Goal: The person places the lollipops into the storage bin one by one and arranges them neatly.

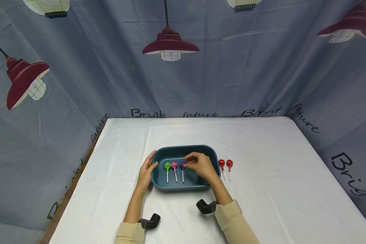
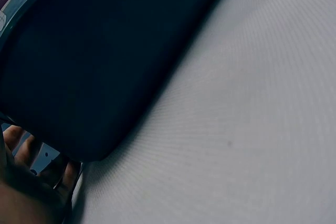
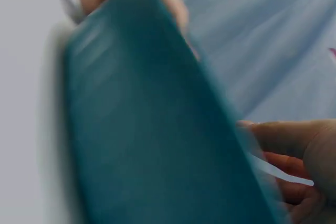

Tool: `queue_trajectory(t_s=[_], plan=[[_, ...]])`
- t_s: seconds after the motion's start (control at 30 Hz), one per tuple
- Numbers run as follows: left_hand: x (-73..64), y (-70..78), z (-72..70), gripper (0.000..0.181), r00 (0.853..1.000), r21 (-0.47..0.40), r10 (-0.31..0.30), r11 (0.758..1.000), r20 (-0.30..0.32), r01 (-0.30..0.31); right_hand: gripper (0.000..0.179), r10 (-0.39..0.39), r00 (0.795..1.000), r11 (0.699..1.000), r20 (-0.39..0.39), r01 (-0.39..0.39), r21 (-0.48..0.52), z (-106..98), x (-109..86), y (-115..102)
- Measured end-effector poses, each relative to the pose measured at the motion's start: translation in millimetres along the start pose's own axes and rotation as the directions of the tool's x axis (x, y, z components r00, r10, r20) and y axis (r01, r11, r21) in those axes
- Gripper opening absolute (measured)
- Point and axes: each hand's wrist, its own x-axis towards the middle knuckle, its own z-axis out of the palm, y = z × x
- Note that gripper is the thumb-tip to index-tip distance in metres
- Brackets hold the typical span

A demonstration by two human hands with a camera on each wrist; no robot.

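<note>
A blue-green rectangular tray (image 1: 186, 187) sits on the white-covered table. Inside it, a green lollipop (image 1: 167, 166), a pink lollipop (image 1: 174, 165) and a purple lollipop (image 1: 182, 165) lie side by side, sticks toward the person. My left hand (image 1: 146, 172) grips the tray's left end, thumb at the rim and fingers along the outside; the left wrist view shows those fingers behind the tray's end. Reaching over the tray from the right, my right hand (image 1: 200, 165) pinches the purple lollipop at its head. A white stick (image 3: 286, 176) shows beside its fingers in the blurred right wrist view.
Two red lollipops (image 1: 225, 163) lie on the white tablecloth (image 1: 280, 176) just right of the tray. A grey curtain (image 1: 183, 81) printed with lamps and lettering hangs behind the table and on both sides. Each wrist wears a black camera mount (image 1: 206, 206).
</note>
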Motion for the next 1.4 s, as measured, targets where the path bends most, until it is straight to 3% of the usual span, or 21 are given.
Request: queue_trajectory(t_s=[0.07, 0.2, 0.37, 0.47, 0.53, 0.6, 0.77, 0.83, 0.93, 1.17, 1.4], plan=[[2.1, -5.1, -0.4, 0.046, 1.000, 0.005, 0.016, 1.000, -0.005, -0.016, 0.021, -0.001, 1.000, 1.000, -0.012, 0.002, 0.021, -10.2, -4.5, -4.6], [0.3, 0.0, 1.2, 0.046, 1.000, 0.007, 0.021, 1.000, -0.002, -0.021, 0.023, -0.009, 1.000, 0.998, -0.029, 0.011, 0.069, -34.6, -12.4, -5.9], [1.7, -5.2, -0.2, 0.047, 1.000, 0.018, 0.030, 0.999, -0.008, -0.030, 0.028, 0.016, 0.999, 0.989, -0.041, -0.010, 0.147, -62.9, -23.8, 0.9], [1.6, -4.4, -0.7, 0.047, 0.999, 0.009, 0.032, 0.999, -0.007, -0.032, 0.030, 0.029, 0.996, 0.985, -0.087, -0.013, 0.175, -75.7, -27.2, 9.8], [-0.1, 0.6, 0.0, 0.047, 1.000, 0.004, 0.028, 1.000, 0.000, -0.028, 0.033, 0.034, 0.989, 0.983, -0.144, -0.007, 0.183, -82.5, -26.3, 24.0], [-2.2, 6.9, 1.4, 0.048, 1.000, -0.002, 0.025, 1.000, 0.004, -0.025, 0.034, 0.040, 0.974, 0.982, -0.224, 0.004, 0.191, -86.2, -20.6, 52.6], [-6.4, 18.2, 4.6, 0.048, 1.000, 0.011, 0.026, 1.000, 0.011, -0.026, 0.035, 0.076, 0.908, 0.979, -0.412, 0.010, 0.203, -93.4, -3.9, 136.6], [-6.8, 19.4, 5.1, 0.048, 1.000, 0.013, 0.022, 1.000, 0.009, -0.022, 0.035, 0.112, 0.887, 0.979, -0.449, -0.020, 0.205, -97.4, -4.0, 149.9], [-7.0, 19.5, 5.4, 0.048, 1.000, 0.004, 0.014, 1.000, 0.006, -0.014, 0.038, 0.172, 0.871, 0.976, -0.460, -0.088, 0.199, -103.1, -11.9, 147.8], [-7.4, 21.3, 5.4, 0.048, 1.000, 0.009, 0.008, 1.000, 0.005, -0.008, 0.034, 0.269, 0.887, 0.961, -0.377, -0.219, 0.169, -108.8, -33.9, 102.3], [-7.4, 20.8, 5.2, 0.048, 1.000, 0.009, 0.003, 1.000, 0.007, -0.003, 0.037, 0.319, 0.904, 0.948, -0.286, -0.308, 0.084, -103.4, -38.2, 99.5]])
